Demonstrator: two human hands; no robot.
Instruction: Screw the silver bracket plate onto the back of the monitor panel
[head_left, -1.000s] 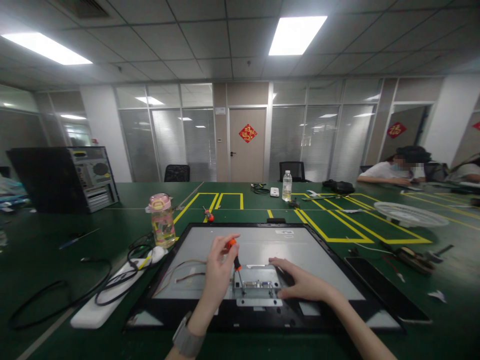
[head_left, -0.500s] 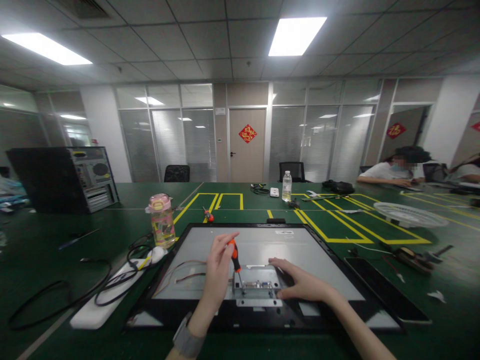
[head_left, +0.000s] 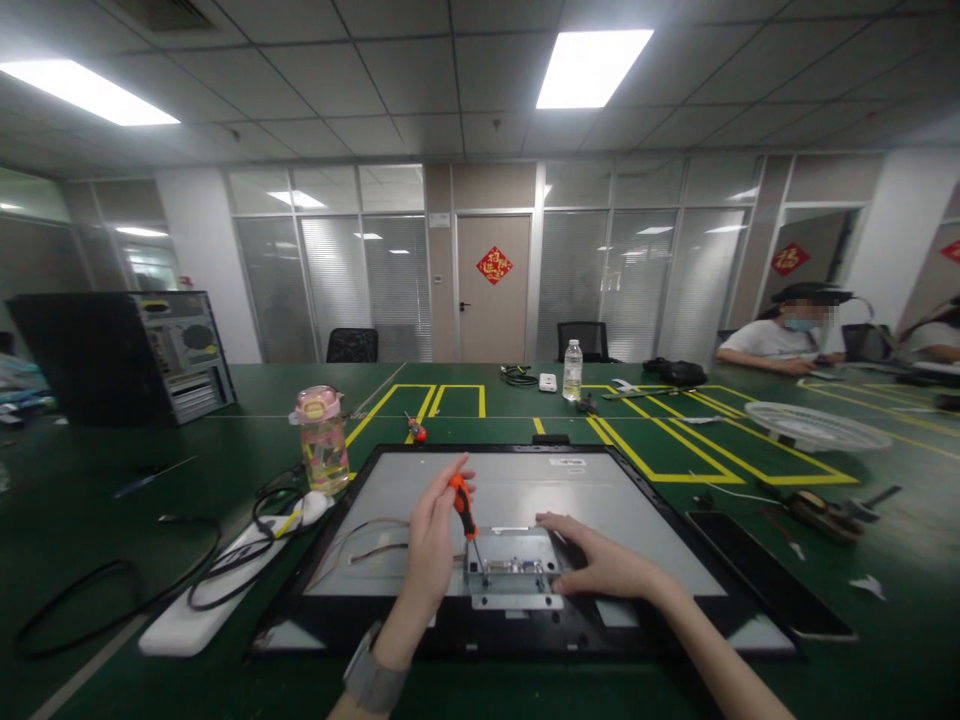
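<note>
Just left of the metal bracket [head_left: 513, 546], the person's left hand [head_left: 433, 535] has its grip closed on an orange and black screwdriver [head_left: 463, 508]. From where I stand, I can't tell how hard it squeezes. The thin rod slants down from the grip to the bracket's left part. Across from it, the right hand [head_left: 604, 562] keeps a spread grip, thumb and fingers apart at the bracket's right edge. Below both grips lies a big flat screen panel [head_left: 637, 515], grey back up, on the green desk [head_left: 510, 432]. Left of the left grip are thin wires [head_left: 379, 551] and, farther off, a pink-lidded bottle [head_left: 324, 450].
</note>
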